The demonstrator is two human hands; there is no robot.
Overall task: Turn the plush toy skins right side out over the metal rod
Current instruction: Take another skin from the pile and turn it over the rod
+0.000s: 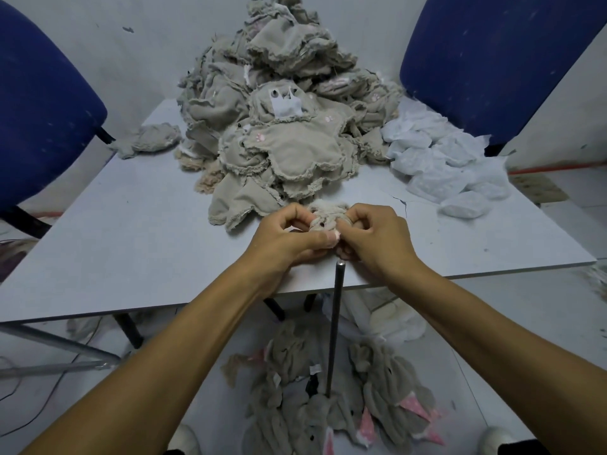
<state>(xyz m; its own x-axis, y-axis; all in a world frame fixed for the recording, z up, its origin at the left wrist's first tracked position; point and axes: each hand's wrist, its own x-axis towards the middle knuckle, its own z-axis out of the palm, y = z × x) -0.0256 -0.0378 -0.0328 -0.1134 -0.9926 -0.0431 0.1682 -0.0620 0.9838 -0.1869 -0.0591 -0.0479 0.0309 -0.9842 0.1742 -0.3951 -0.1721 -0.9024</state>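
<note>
- Both hands work one plush skin (pixel 325 215) above the table's (pixel 131 231) near edge: our left hand (pixel 289 234) and right hand (pixel 377 234) each pinch it, fingers curled.
- Metal rod (pixel 335 323) stands upright just below the hands, tip bare, apart from the skin.
- Unturned pile (pixel 282 103) sits behind on the table.
- Turned skins (pixel 328 399) lie on the floor at the rod's base.

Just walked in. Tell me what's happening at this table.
A person is turning plush toy skins right side out. Both hands, the left hand and the right hand, grip one bunched skin just above the tip of an upright metal rod at the table edge. A big pile of unturned skins sits on the table; turned skins lie on the floor around the rod's base.
</note>
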